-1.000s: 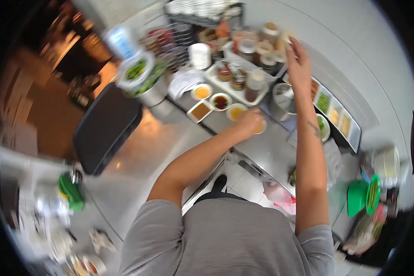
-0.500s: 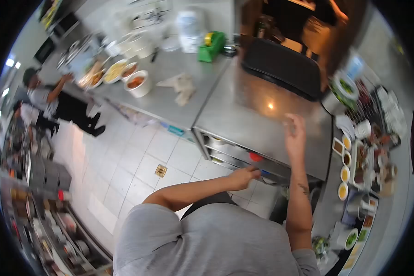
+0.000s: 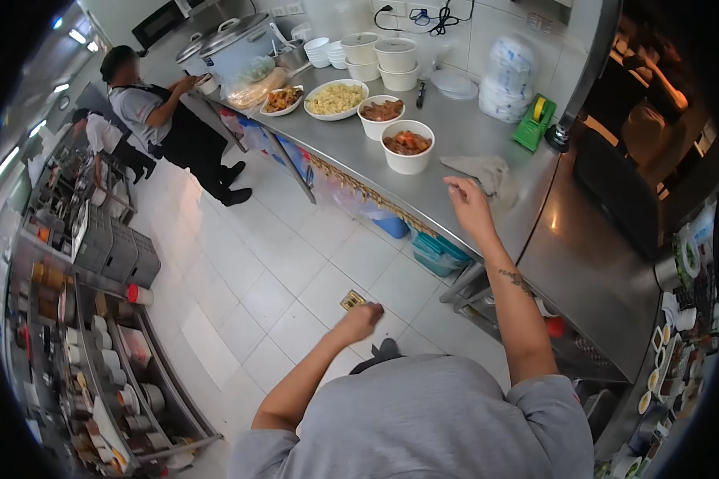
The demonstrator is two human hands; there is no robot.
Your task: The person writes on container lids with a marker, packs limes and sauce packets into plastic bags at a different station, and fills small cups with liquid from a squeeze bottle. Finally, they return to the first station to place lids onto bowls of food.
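My right hand reaches over the front edge of the steel counter, fingers apart and holding nothing. It is nearest to a crumpled whitish cloth and a white paper bowl of reddish-brown food. Behind that bowl stands a second white bowl with browned pieces. Farther left are an oval dish of pale yellow food and a smaller dish of orange-brown food. Low in front of my body, above the floor, my left hand is curled closed, with no object showing in it.
Stacked white tubs, a green tape dispenser and wrapped white lids stand along the wall. A black tray lies on the right counter. One person stands at the counter's far end, another behind. Shelves line the left.
My view has swung left, bringing the food bowls and the co-workers closer. My right hand has gone from above the right counter to the edge near the cloth; my left arm has swung left.
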